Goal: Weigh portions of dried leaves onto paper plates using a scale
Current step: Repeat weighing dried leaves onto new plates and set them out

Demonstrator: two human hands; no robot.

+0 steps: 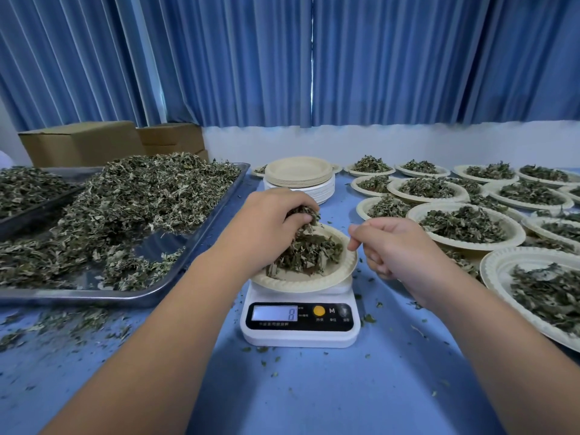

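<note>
Left hand [270, 221] fingers [296, 218] clamped on dried leaves [314, 252] over paper plate [298, 284] on scale [298, 335]. Right hand [398, 246] loosely curled beside the rim (apparently empty). Leaves look light and crumbly, so gather loose bunches gently.

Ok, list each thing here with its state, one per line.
Scale: on, display shows 8.
Plate on scale: partly filled with leaves.
Left hand: grips a clump of leaves over that plate.
Right hand: fingers curled beside the plate rim; grip unclear.
Plate stack: empty, unused.
Tray: heaped with loose leaves.
Plates at right: filled.
</note>
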